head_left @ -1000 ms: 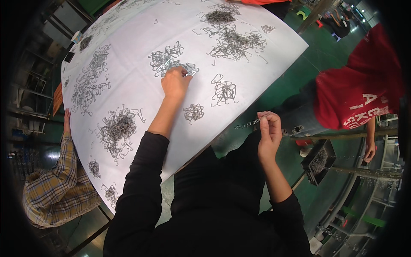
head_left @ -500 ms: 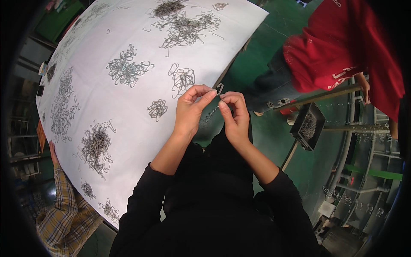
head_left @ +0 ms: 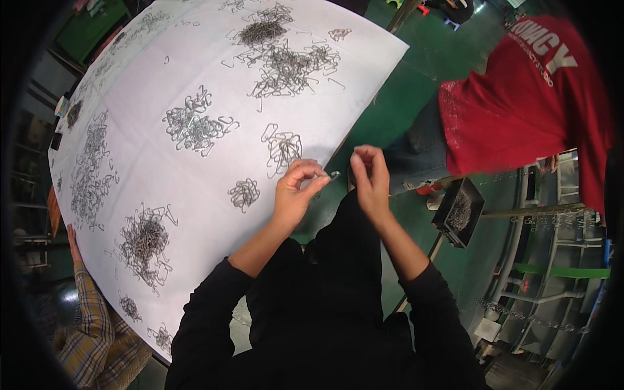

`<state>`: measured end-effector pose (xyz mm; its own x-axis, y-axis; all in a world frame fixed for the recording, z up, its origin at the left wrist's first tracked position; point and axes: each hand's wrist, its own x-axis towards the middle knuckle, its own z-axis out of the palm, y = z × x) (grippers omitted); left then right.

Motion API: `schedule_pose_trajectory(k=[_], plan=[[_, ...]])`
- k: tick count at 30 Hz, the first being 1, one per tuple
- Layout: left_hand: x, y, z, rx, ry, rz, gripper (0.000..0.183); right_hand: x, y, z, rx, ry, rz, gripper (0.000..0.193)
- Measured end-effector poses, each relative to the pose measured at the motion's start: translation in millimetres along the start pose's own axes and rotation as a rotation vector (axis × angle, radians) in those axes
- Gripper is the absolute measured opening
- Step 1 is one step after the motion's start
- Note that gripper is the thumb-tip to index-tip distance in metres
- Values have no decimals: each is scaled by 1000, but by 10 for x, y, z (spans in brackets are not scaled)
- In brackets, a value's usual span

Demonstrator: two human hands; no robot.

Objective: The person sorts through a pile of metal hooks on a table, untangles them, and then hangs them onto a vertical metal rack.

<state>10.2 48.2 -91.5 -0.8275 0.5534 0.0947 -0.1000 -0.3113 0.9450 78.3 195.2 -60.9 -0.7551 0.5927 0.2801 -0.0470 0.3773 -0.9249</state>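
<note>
My left hand pinches a small bent metal wire hook between thumb and fingertips, just off the table's right edge. To its right, my right hand is raised with fingers curled and the thumb close to the fingertips. Whatever it may hold is too small to make out. The hands are apart. Closest to my left hand on the white-covered table lies a loose pile of wire hooks, with a smaller, tighter pile left of the wrist.
Several more hook piles are spread over the table. At the right stands a person in a red top, beside a black bin of small metal pieces. A person in a plaid sleeve touches the table's left edge. Metal racks stand far right.
My hands have drawn apart, the right one moving up and away from the hook. The hook stays in my left hand. The person in red has turned and shifted. The view has tilted slightly.
</note>
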Motion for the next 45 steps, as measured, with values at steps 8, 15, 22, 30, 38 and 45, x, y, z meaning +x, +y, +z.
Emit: schedule_pose_trajectory(k=[8, 15, 22, 30, 38, 45], plan=[[127, -13, -33, -27, -122, -31, 12, 1540, 473, 521, -485, -277, 26, 13], [136, 52, -62, 1, -119, -37, 10, 1979, 425, 906, -969, -576, 116, 20], [138, 81, -77, 30, -109, -32, 9, 1699, 231, 583, -528, -493, 249, 15], [140, 21, -35, -87, -78, -36, 10, 960, -421, 125, 283, -328, 566, 15], [66, -11, -11, -118, 0, -60, 9, 90, -668, -63, 381, -144, 564, 9], [48, 19, -4, -100, 14, -82, 9, -79, -600, 33, 394, -38, 570, 9]])
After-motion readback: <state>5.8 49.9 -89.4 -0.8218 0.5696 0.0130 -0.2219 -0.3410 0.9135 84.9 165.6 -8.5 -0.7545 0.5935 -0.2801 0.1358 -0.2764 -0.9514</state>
